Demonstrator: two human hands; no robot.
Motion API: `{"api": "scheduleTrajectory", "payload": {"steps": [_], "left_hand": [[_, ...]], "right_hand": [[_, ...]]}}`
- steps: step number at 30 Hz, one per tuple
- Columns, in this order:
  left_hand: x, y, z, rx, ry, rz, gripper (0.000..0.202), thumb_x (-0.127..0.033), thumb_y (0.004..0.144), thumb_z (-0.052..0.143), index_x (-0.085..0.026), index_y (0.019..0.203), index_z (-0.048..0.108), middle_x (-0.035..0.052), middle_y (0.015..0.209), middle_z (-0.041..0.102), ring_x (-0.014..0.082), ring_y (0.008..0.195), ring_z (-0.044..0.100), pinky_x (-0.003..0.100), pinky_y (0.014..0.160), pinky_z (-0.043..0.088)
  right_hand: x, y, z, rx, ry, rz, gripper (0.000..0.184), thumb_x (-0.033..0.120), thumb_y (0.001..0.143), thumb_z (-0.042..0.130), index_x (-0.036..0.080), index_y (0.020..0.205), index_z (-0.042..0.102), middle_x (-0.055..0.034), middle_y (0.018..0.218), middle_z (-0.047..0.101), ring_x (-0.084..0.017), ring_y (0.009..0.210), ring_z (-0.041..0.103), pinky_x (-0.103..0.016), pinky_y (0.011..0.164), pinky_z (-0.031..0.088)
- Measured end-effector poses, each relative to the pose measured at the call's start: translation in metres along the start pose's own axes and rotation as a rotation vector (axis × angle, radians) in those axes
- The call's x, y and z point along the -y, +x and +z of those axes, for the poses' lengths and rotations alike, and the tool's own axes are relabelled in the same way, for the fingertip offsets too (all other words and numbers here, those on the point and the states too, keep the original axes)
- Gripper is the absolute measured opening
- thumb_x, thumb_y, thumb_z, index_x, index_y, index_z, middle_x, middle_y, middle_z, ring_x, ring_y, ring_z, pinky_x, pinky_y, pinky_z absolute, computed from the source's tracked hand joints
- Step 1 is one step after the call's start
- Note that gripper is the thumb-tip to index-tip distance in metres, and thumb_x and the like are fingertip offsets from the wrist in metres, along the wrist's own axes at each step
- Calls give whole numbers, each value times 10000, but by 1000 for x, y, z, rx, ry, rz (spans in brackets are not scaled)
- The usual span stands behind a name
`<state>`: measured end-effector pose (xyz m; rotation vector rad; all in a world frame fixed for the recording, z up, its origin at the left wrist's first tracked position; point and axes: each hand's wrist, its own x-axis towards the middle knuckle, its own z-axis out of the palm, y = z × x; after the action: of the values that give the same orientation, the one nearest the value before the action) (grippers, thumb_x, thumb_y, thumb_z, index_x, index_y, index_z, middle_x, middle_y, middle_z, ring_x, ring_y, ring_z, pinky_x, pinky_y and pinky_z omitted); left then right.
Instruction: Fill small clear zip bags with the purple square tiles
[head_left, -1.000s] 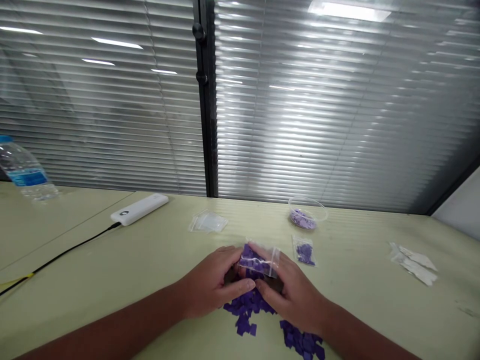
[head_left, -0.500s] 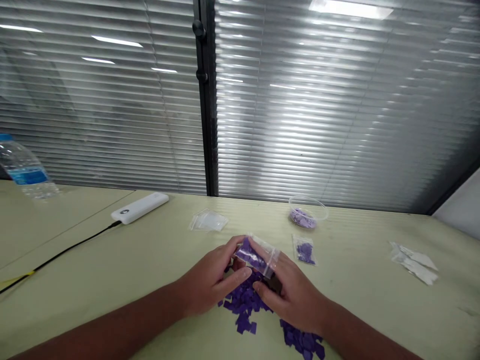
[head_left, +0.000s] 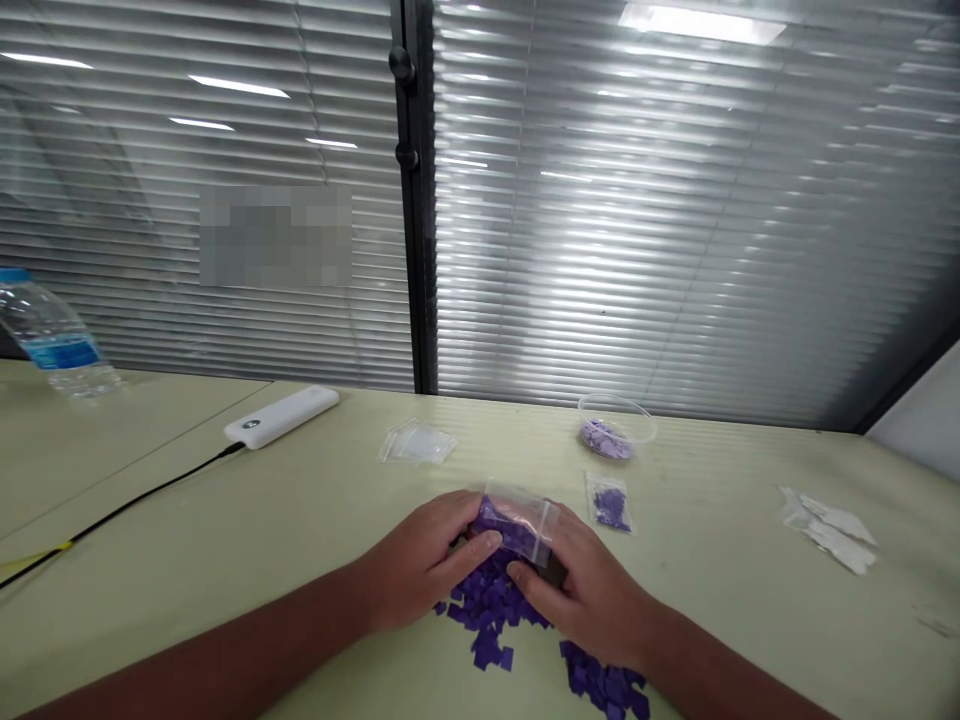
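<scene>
My left hand [head_left: 424, 565] and my right hand [head_left: 589, 590] hold a small clear zip bag [head_left: 516, 520] between them, just above the table. The bag holds purple square pieces, and its lower part is hidden by my fingers. Under my hands lies a loose heap of purple paper squares [head_left: 487, 610], which my fingertips nearly touch. A second heap of purple squares [head_left: 604, 692] lies near my right wrist. Beyond my right hand, a small filled zip bag [head_left: 611, 506] rests on the table.
A clear bowl [head_left: 606, 428] of lilac pieces and a flat clear bag [head_left: 417, 443] stand on the pale green table [head_left: 712, 480]. White strips [head_left: 829, 534] lie right; a white power bank [head_left: 281, 417] with black cable [head_left: 127, 507] and a plastic bottle [head_left: 52, 335] lie left.
The bag has come lower and flatter between my hands, which have drawn closer together over the heap. The purple squares on the table have hardly shifted.
</scene>
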<state>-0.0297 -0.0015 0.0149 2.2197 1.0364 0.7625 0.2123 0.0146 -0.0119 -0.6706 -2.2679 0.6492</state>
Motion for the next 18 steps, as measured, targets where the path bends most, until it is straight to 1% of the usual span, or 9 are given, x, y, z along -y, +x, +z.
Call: {"api": "scheduleTrajectory", "payload": {"steps": [2, 4, 7, 10, 13, 16, 18], "left_hand": [[0, 0, -1, 9, 0, 8, 315, -388, 1120, 436, -260, 1289, 669, 52, 1216, 709, 232, 1115, 640, 325, 1011, 476], [-1, 0, -1, 16, -3, -10, 337, -391, 1128, 410, -256, 1283, 677, 55, 1186, 709, 230, 1101, 637, 323, 1008, 474], [-1, 0, -2, 20, -21, -30, 361, -395, 1134, 386, -239, 1183, 707, 47, 1117, 711, 222, 1059, 638, 312, 986, 473], [-1, 1, -2, 35, -35, -23, 358, -395, 1133, 387, -237, 1124, 708, 33, 1086, 702, 213, 1035, 636, 302, 964, 465], [2, 2, -1, 32, -22, -62, 382, -426, 1126, 393, -210, 1006, 683, 30, 986, 672, 208, 939, 620, 295, 868, 467], [6, 4, 0, 18, -17, -122, 437, -470, 1123, 385, -198, 844, 583, 4, 839, 593, 182, 789, 565, 281, 732, 432], [7, 4, 0, 13, -34, -136, 443, -484, 1122, 387, -201, 815, 534, -15, 798, 553, 168, 747, 537, 274, 691, 403]], "right_hand": [[1, 1, 0, -1, 11, 0, 660, 166, 953, 636, 326, 1573, 477, -63, 1492, 614, -249, 1347, 589, -421, 1158, 474], [1, 1, -1, -2, 21, 1, 641, 163, 953, 639, 328, 1556, 499, -59, 1461, 634, -246, 1335, 597, -421, 1153, 476], [2, 1, -1, -7, 33, 6, 600, 173, 964, 634, 337, 1530, 528, -50, 1401, 665, -238, 1280, 627, -411, 1125, 496], [4, 1, -1, -17, 40, 7, 555, 174, 970, 627, 338, 1496, 559, -45, 1347, 687, -231, 1243, 640, -403, 1111, 504], [5, 0, -1, -27, 42, 8, 519, 170, 969, 624, 319, 1464, 580, -55, 1352, 683, -236, 1255, 635, -398, 1115, 504], [4, -2, -1, -34, 42, 25, 471, 186, 969, 631, 293, 1425, 589, -70, 1368, 675, -247, 1266, 634, -396, 1112, 513], [2, -3, 0, -37, 38, 44, 448, 200, 968, 637, 281, 1406, 588, -77, 1361, 677, -255, 1268, 633, -402, 1110, 517]]}}
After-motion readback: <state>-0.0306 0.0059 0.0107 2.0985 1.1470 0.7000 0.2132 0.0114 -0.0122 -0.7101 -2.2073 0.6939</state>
